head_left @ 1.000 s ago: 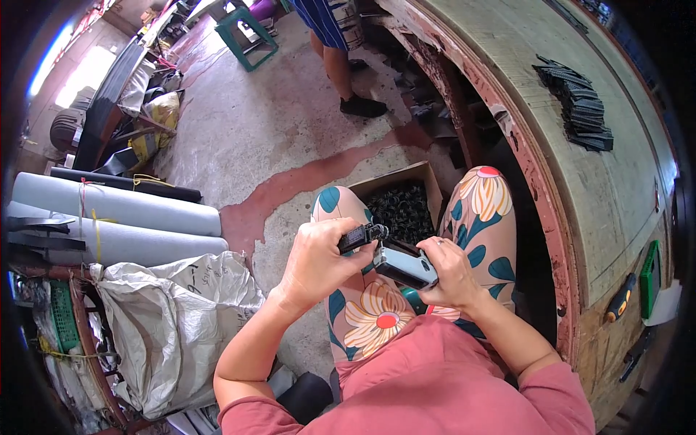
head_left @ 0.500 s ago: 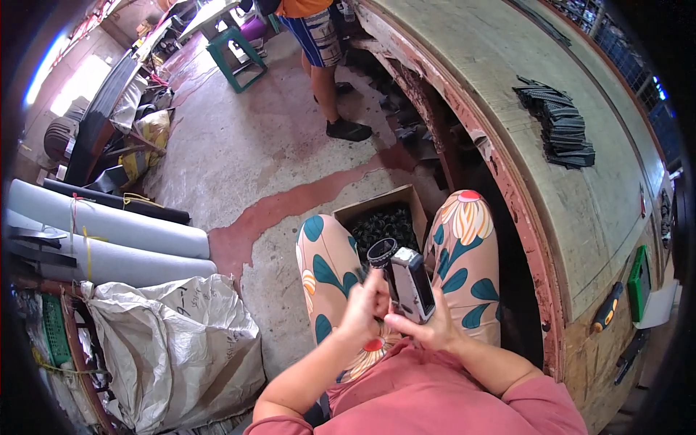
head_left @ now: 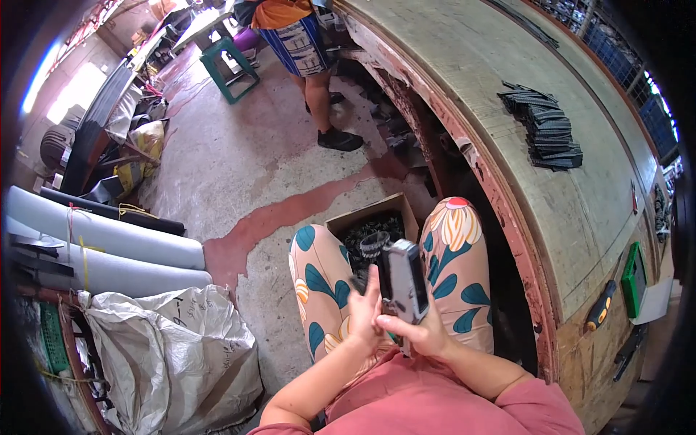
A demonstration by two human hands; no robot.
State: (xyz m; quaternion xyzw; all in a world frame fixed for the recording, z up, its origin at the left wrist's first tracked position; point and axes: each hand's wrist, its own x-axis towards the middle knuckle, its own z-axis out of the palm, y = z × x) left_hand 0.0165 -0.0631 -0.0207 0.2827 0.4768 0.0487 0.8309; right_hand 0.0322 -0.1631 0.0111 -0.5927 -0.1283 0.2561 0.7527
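My right hand (head_left: 426, 335) is closed around a grey and black metal hand tool (head_left: 407, 279), boxy and stapler-like, held upright over my lap. Beside it, my left hand (head_left: 365, 312) is smeared by motion, its fingers pointing up along the tool's left side. Just above those fingers is a ribbed black strip bent into a loop (head_left: 375, 244), close to the tool's head. It looks held by the left fingers, though the contact is blurred. Between my knees stands a cardboard box (head_left: 407, 210) with many black curled pieces (head_left: 355, 235) in it.
A long wooden worktable (head_left: 500, 43) runs along my right, bearing a pile of black strips (head_left: 551, 130), a screwdriver (head_left: 602, 304) and a green-framed object (head_left: 635, 279). White sacks (head_left: 174, 348) and grey rolls (head_left: 116, 232) lie left. Ahead, a person (head_left: 297, 51) stands near a green stool (head_left: 230, 69).
The tool has turned slightly more upright. My left fingers have straightened upward, and the loop has shifted a little left of the tool. The person ahead has turned slightly.
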